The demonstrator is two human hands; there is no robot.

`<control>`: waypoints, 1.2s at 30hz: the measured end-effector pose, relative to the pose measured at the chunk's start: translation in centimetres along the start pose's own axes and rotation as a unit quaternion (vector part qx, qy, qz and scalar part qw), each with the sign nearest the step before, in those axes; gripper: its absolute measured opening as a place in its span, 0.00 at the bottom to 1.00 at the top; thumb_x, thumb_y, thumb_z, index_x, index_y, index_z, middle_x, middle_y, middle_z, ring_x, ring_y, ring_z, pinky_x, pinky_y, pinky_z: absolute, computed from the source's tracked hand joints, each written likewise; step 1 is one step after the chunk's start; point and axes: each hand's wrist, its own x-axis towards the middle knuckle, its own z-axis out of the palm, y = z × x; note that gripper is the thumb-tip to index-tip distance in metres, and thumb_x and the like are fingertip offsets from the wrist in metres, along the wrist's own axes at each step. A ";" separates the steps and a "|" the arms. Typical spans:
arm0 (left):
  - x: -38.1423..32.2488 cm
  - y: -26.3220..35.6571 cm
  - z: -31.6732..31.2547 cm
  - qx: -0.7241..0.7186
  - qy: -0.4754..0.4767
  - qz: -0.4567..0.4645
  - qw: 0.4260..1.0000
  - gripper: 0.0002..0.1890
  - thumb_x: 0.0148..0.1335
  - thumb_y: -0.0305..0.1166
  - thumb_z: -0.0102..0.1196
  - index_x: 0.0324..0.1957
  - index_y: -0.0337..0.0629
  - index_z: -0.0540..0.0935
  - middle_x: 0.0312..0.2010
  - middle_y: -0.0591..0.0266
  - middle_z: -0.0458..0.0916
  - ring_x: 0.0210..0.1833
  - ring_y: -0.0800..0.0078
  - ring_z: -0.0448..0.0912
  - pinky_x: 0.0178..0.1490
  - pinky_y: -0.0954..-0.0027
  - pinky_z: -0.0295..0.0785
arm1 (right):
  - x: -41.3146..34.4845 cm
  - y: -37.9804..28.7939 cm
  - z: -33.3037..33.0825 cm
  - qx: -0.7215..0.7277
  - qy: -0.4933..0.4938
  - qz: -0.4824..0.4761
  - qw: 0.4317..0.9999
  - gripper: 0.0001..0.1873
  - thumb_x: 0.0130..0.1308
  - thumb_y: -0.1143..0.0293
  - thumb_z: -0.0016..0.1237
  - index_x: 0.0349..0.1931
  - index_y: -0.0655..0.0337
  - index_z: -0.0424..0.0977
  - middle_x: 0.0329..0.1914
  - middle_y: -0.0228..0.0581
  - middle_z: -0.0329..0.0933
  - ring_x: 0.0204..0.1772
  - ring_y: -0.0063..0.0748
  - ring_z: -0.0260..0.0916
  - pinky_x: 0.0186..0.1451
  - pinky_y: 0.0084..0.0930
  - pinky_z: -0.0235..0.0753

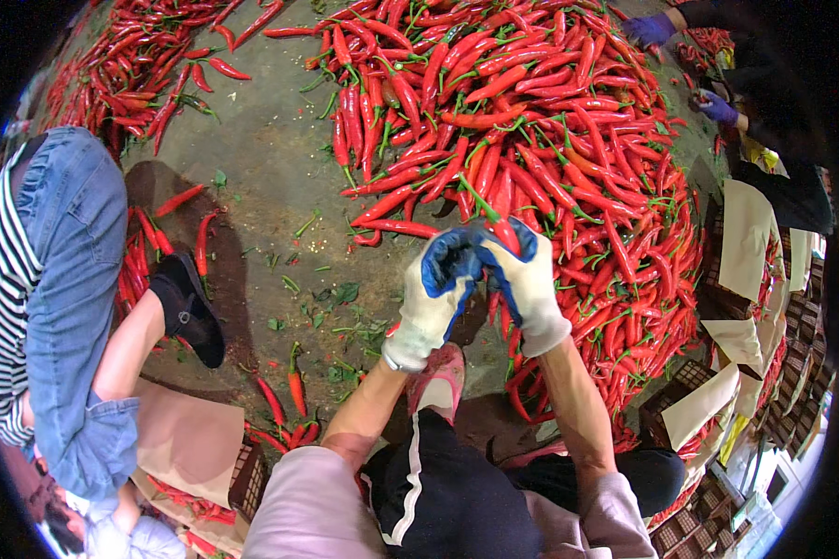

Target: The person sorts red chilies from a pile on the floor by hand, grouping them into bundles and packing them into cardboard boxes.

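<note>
Both hands wear white knit work gloves with blue coated palms and meet just in front of a large heap of red chili peppers (531, 126). In my right hand (524, 279) is a red chili pepper (507, 234) with its long green stem pointing up and away. My left hand (437, 286) is curled next to it, its fingertips touching the right glove. Whether those left fingers also grip a pepper is hidden by the glove. A few peppers (405, 227) lie just beyond the left glove.
Stem scraps and leaves (328, 300) litter the concrete floor (266, 140). Another pepper pile (133, 70) lies far left. A person in jeans (77, 244) sits at left near a paper-lined crate (189, 440). Lined crates (706, 405) stand at right. Purple-gloved hands (716, 108) work far right.
</note>
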 end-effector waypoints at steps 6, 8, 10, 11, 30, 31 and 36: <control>6.0 2.9 -2.3 0.433 0.048 0.151 0.887 0.19 0.58 0.24 0.59 0.52 0.35 0.78 0.47 0.53 0.82 0.49 0.63 0.81 0.55 0.67 0.74 | -6.7 -3.4 -12.3 -0.115 0.198 -0.010 0.973 0.33 0.51 0.72 0.65 0.58 0.68 0.65 0.51 0.42 0.74 0.44 0.26 0.74 0.47 0.22 0.77; 9.2 3.3 -1.5 0.540 0.054 0.172 0.822 0.20 0.57 0.33 0.62 0.52 0.39 0.78 0.46 0.51 0.82 0.46 0.55 0.81 0.53 0.62 0.75 | -9.4 -4.1 -20.0 -0.214 0.267 0.011 0.940 0.33 0.51 0.71 0.65 0.58 0.69 0.66 0.51 0.43 0.75 0.46 0.32 0.75 0.50 0.25 0.77; 10.9 3.3 -0.6 0.650 0.007 0.124 0.750 0.25 0.54 0.40 0.62 0.53 0.44 0.76 0.45 0.51 0.81 0.44 0.51 0.80 0.50 0.55 0.75 | -10.2 -4.3 -23.6 -0.442 0.292 0.087 0.843 0.27 0.51 0.71 0.64 0.52 0.69 0.72 0.45 0.41 0.79 0.44 0.34 0.77 0.48 0.27 0.76; 11.8 2.6 -1.3 0.699 -0.030 0.121 0.704 0.24 0.55 0.38 0.61 0.55 0.46 0.75 0.45 0.51 0.80 0.43 0.50 0.80 0.47 0.55 0.76 | -10.1 -5.1 -23.8 -0.570 0.257 0.158 0.764 0.24 0.52 0.71 0.64 0.49 0.70 0.75 0.42 0.40 0.80 0.43 0.34 0.77 0.48 0.27 0.76; 4.0 1.6 -3.6 0.608 -0.013 0.014 0.794 0.31 0.47 0.38 0.65 0.56 0.46 0.74 0.47 0.49 0.77 0.47 0.50 0.79 0.49 0.53 0.75 | 12.9 -5.0 4.3 -0.784 0.054 -0.303 0.540 0.09 0.63 0.66 0.45 0.39 0.57 0.76 0.38 0.43 0.79 0.40 0.41 0.79 0.41 0.36 0.78; 3.4 1.6 -4.0 0.598 -0.006 0.026 0.801 0.30 0.46 0.37 0.65 0.55 0.45 0.75 0.46 0.49 0.77 0.46 0.50 0.79 0.49 0.54 0.75 | 13.1 -5.0 4.4 -0.791 0.039 -0.294 0.536 0.10 0.64 0.67 0.43 0.39 0.57 0.76 0.36 0.42 0.79 0.39 0.41 0.80 0.41 0.36 0.78; 0.5 -2.4 -8.1 0.096 0.023 -0.074 0.992 0.21 0.54 0.25 0.62 0.51 0.33 0.77 0.45 0.59 0.80 0.48 0.71 0.79 0.53 0.69 0.74 | 6.5 -8.4 4.3 -0.722 0.058 -0.322 0.610 0.17 0.56 0.61 0.55 0.45 0.54 0.76 0.43 0.41 0.78 0.45 0.44 0.76 0.48 0.38 0.76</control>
